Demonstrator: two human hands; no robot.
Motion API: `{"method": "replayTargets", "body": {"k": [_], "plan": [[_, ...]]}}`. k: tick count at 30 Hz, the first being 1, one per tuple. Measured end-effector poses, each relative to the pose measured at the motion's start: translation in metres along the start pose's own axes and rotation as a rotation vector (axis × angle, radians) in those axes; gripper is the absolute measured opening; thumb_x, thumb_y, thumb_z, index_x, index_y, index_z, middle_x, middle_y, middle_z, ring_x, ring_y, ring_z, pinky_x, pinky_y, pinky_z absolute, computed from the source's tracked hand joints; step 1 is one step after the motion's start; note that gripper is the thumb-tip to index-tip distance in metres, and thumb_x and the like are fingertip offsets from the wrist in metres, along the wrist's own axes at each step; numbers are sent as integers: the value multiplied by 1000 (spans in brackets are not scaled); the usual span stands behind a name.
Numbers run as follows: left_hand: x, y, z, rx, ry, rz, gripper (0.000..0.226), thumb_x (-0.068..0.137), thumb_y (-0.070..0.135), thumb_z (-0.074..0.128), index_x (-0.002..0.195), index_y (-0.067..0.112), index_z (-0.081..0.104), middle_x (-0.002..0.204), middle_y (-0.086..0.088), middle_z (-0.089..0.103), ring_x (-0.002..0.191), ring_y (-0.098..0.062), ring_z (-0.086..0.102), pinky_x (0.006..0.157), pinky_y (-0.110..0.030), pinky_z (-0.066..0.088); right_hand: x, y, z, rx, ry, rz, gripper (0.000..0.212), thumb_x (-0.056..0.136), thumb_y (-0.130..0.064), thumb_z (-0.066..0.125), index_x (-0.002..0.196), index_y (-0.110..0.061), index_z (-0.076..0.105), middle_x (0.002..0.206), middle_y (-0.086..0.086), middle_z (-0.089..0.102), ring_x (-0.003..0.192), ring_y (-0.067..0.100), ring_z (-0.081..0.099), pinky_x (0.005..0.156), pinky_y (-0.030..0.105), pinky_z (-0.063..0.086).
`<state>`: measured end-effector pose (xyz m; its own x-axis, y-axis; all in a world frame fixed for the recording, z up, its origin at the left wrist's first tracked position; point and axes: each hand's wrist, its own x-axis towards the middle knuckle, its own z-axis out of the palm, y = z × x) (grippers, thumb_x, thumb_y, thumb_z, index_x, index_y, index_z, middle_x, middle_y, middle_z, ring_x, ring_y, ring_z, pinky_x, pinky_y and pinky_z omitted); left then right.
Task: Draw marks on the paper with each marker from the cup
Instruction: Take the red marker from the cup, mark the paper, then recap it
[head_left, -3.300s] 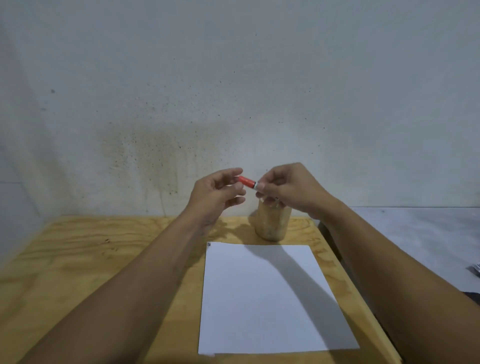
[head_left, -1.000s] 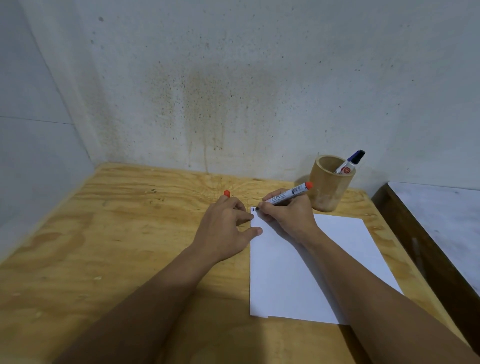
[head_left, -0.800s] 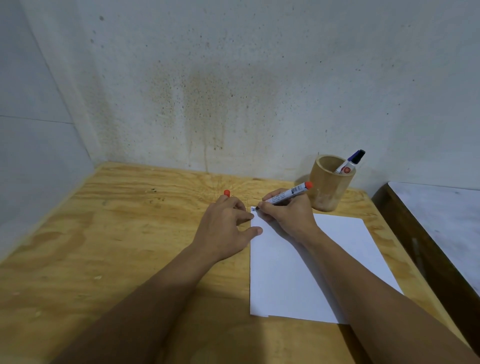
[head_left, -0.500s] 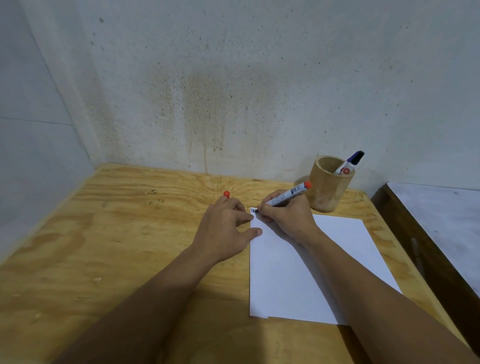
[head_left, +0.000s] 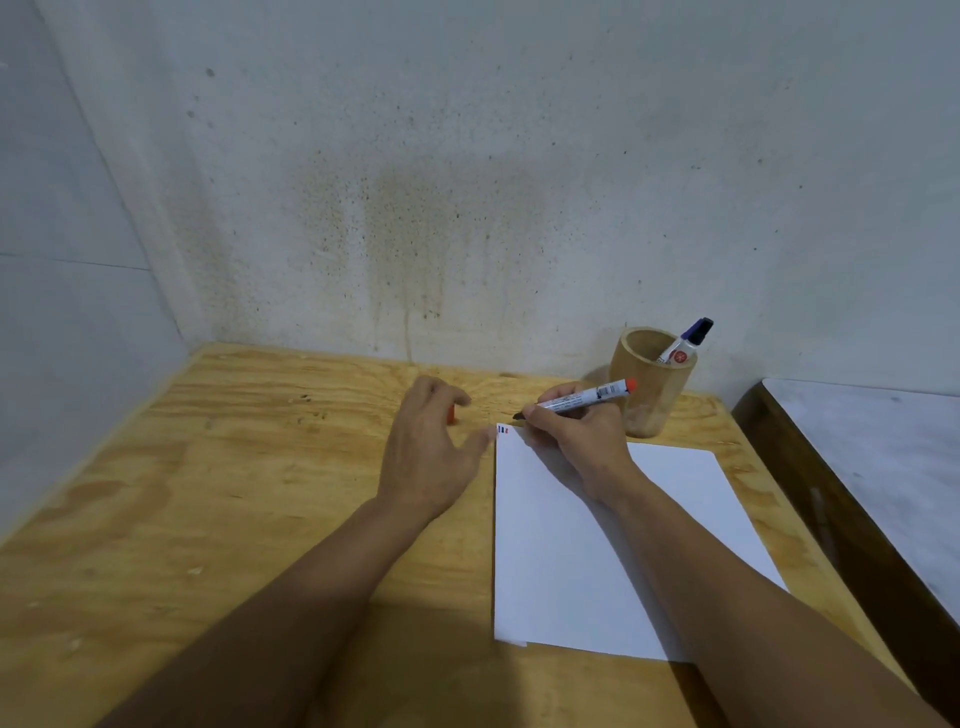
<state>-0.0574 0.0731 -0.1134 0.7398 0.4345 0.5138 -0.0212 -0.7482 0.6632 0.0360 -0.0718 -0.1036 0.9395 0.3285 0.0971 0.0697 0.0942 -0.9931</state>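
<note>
A white paper (head_left: 597, 551) lies on the wooden table (head_left: 208, 519). Small dark and red marks (head_left: 503, 429) sit at its far left corner. My right hand (head_left: 576, 441) grips an uncapped red marker (head_left: 584, 400), its tip held just above and beyond that corner. My left hand (head_left: 428, 457) hovers left of the paper with fingers loosely curled over the red cap (head_left: 451, 414) and the thumb touching the paper's edge. A bamboo cup (head_left: 649, 395) stands behind the paper and holds a blue-capped marker (head_left: 687, 344).
A stained wall rises right behind the table, and another wall closes the left side. To the right, past a gap, stands a grey surface (head_left: 883, 447) with a dark wooden edge.
My right hand lifted the marker tip off the paper corner, leaving a red mark beside the dark ones. My left hand rose and loosened, with the cap now under its fingers.
</note>
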Motion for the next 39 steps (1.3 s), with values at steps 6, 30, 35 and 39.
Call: {"method": "replayTargets", "body": {"k": [6, 30, 35, 39], "plan": [[21, -18, 1, 32, -147, -239, 28, 80, 11, 69, 107, 9, 66, 108, -9, 61, 94, -23, 59, 80, -26, 43, 0, -5, 1, 199, 11, 147, 9, 82, 12, 64, 88, 5, 61, 80, 27, 64, 62, 27, 67, 57, 34, 61], [39, 68, -14, -1142, -308, -727, 13, 83, -8, 58, 95, -9, 64, 87, -21, 65, 63, -18, 67, 61, -22, 59, -17, -70, -33, -90, -29, -98, 15, 77, -22, 82, 82, -9, 75, 65, -1, 66, 57, 12, 58, 55, 28, 48], [41, 84, -11, -1080, -260, -664, 14, 80, -9, 62, 94, -11, 65, 82, -20, 67, 62, -18, 69, 61, -22, 59, -20, -77, -42, -37, -8, -121, 16, 80, -14, 79, 85, 0, 75, 62, 1, 63, 52, 11, 50, 48, 22, 43], [37, 94, -4, -1037, -265, -618, 16, 79, -8, 65, 95, -11, 66, 80, -20, 68, 61, -17, 69, 61, -21, 59, -20, -79, -52, -35, -8, -83, 22, 84, -16, 75, 90, 6, 72, 63, 5, 60, 54, 12, 48, 49, 23, 41]]}}
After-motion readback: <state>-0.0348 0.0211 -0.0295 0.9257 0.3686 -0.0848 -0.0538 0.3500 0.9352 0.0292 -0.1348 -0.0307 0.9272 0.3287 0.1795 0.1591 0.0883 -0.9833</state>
